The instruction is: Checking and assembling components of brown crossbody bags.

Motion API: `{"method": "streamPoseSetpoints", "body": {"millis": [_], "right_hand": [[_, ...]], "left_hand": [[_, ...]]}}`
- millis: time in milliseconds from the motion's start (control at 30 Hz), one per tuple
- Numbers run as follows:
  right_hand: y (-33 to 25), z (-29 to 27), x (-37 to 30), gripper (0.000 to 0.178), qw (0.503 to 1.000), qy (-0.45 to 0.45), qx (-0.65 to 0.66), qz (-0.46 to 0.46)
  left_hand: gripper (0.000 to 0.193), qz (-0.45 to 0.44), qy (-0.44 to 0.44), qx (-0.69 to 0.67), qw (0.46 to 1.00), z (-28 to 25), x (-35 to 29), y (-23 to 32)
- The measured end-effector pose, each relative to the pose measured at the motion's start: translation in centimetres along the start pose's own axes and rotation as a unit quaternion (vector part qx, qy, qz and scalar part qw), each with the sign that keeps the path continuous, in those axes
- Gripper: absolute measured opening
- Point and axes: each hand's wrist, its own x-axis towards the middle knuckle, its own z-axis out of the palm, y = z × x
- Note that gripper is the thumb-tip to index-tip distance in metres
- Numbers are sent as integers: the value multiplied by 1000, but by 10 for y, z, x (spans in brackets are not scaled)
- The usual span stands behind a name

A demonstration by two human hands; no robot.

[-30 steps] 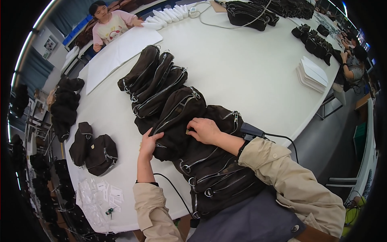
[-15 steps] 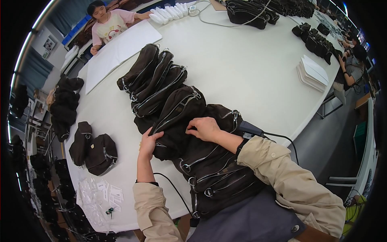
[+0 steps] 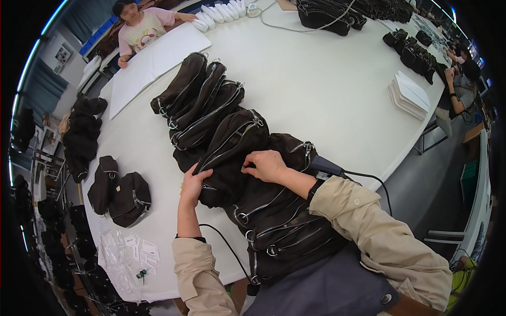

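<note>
A dark brown zippered bag (image 3: 224, 176) lies in front of me among a row of similar bags. My left hand (image 3: 193, 185) is closed on its left side, with the thumb on top of the fabric. My right hand (image 3: 268, 166) is in a pinch right at the bag's surface. A tiny pale speck shows at those fingertips, too small to name. Farther off, more bags (image 3: 185, 84) with silver zippers and rings lean on one another. Nearer to me, several bags (image 3: 279, 216) overlap beneath my right forearm.
Two dark bags (image 3: 129, 197) sit on the white table (image 3: 311, 79) at left, beyond clear plastic and paper tags (image 3: 139, 252). A black device (image 3: 327, 166) with a cable rests by my right wrist. White sheets (image 3: 409, 97) lie at right. Across the table sits a person (image 3: 145, 31).
Both hands keep almost the same hold on the bag. The view has shifted very slightly, and the person across the table has tilted a little.
</note>
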Motion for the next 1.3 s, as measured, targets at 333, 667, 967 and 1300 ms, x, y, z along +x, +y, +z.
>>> {"method": "streamPoseSetpoints", "body": {"millis": [333, 667, 967, 1300], "right_hand": [[4, 4, 1, 19, 999, 10, -31, -23], [1, 6, 0, 20, 999, 17, -34, -29], [7, 11, 2, 23, 996, 52, -42, -66], [8, 12, 2, 23, 995, 49, -53, -75]], "left_hand": [[27, -3, -7, 1, 1000, 2, 3, -2], [28, 16, -5, -3, 1000, 1, 2, -4], [27, 12, 0, -1, 1000, 2, 1, -2], [29, 18, -8, -17, 1000, 1, 1, -4]]}}
